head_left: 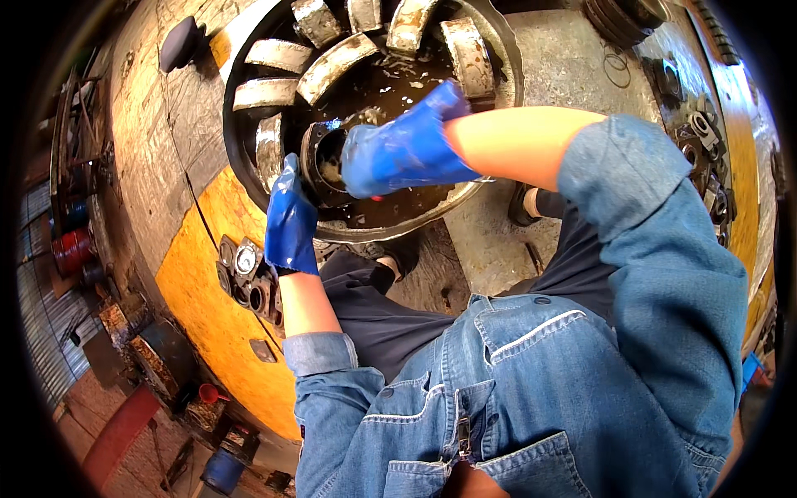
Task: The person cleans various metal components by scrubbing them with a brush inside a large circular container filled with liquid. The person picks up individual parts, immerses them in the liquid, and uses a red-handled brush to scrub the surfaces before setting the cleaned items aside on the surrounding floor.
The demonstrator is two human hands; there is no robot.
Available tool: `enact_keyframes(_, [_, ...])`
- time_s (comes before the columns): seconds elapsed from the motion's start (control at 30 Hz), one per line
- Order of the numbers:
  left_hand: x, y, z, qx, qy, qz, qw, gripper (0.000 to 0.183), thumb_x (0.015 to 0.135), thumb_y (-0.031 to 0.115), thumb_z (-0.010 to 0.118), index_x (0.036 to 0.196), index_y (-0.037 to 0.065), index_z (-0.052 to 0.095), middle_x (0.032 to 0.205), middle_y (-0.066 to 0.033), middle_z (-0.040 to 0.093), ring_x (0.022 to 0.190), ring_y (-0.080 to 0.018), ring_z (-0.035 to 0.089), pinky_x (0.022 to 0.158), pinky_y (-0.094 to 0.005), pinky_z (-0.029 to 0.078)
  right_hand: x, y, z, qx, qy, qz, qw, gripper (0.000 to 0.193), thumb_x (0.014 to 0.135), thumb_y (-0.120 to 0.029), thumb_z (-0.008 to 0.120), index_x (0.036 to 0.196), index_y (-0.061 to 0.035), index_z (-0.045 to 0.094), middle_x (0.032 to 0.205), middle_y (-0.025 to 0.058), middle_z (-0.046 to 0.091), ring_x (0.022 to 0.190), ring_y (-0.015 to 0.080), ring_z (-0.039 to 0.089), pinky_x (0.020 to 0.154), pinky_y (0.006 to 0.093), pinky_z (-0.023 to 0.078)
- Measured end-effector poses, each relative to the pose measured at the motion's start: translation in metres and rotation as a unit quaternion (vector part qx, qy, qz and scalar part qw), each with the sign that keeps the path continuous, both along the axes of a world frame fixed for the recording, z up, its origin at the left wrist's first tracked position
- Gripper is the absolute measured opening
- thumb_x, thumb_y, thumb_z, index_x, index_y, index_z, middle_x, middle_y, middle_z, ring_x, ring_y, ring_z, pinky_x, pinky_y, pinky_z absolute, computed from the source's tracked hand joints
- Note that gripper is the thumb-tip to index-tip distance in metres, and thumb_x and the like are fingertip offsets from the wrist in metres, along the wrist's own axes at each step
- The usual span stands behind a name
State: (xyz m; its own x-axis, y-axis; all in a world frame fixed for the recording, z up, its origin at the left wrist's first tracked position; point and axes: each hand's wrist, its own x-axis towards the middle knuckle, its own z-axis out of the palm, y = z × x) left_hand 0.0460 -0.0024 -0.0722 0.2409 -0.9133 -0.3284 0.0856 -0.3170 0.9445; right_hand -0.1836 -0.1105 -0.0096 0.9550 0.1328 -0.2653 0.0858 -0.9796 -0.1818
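Cleaning looks to be the step in hand, as I judge it: a metal ring sits low in a big round basin of dark liquid, toward the near left, its opening in view. The person's left hand, in a glossy blue glove, is against the ring's left side, seemingly to steady it — though I cannot tell whether those fingers are closed on the metal. The right hand, gloved alike, reaches across to the ring's right side. It is blurred and shows me mostly its back, so I cannot tell whether its fingers are open or gripping anything. A small red bit peeks out beneath it; what it belongs to is hidden.

Curved metal pieces line the far and left sides of the basin, stained and patchy. Left of the person, small metal parts lie together on a yellow board.

To my eye, the next move calls for a sure hold from the left — wet metal and slick gloves could let the ring slide — while the right works the inner face evenly, without shoving the ring into its neighbours.
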Motion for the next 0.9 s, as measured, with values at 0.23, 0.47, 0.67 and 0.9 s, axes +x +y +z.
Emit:
enact_keyframes(0.23, [-0.022,-0.015,0.011,0.051,0.139,0.056,0.987,0.047,0.110,0.035,0.056,0.124,-0.008,0.071,0.114,-0.0124,0.076,0.099,-0.0164,0.070,0.090,-0.0285,0.056,-0.010,0.011,-0.047,-0.468,-0.396,0.038,0.789,0.014,0.080,-0.011,0.068,0.069,-0.0044,0.063,0.065,0.0065,0.057,0.061,0.0207,0.063,0.050,0.0355,0.051])
enact_keyframes(0.47, [-0.022,-0.014,0.012,0.063,0.156,0.050,0.985,0.049,0.109,0.035,0.056,0.125,-0.008,0.070,0.114,-0.0134,0.077,0.098,-0.0188,0.072,0.090,-0.0298,0.057,0.013,0.007,-0.067,0.022,-0.134,-0.227,0.964,0.013,0.092,-0.019,0.066,0.091,-0.0099,0.076,0.097,0.0127,0.072,0.082,0.0317,0.074,0.069,0.0483,0.059])
enact_keyframes(0.67, [-0.036,-0.026,0.018,0.101,0.148,0.058,0.982,0.053,0.111,0.041,0.053,0.125,-0.007,0.071,0.113,-0.0134,0.077,0.096,-0.0199,0.074,0.087,-0.0308,0.059,0.014,0.005,-0.065,0.328,-0.083,-0.569,0.749,0.024,0.091,-0.024,0.071,0.108,-0.0097,0.078,0.103,0.0131,0.078,0.096,0.0330,0.075,0.084,0.0439,0.059])
enact_keyframes(0.9, [-0.028,-0.019,0.018,0.117,0.093,0.040,0.988,0.046,0.115,0.031,0.046,0.134,-0.005,0.067,0.120,-0.0148,0.076,0.104,-0.0199,0.072,0.090,-0.0303,0.059,0.000,0.039,-0.091,0.767,-0.186,-0.580,0.199,0.033,0.101,-0.022,0.068,0.126,-0.0005,0.069,0.112,0.0133,0.075,0.092,0.0223,0.075,0.082,0.0320,0.062])
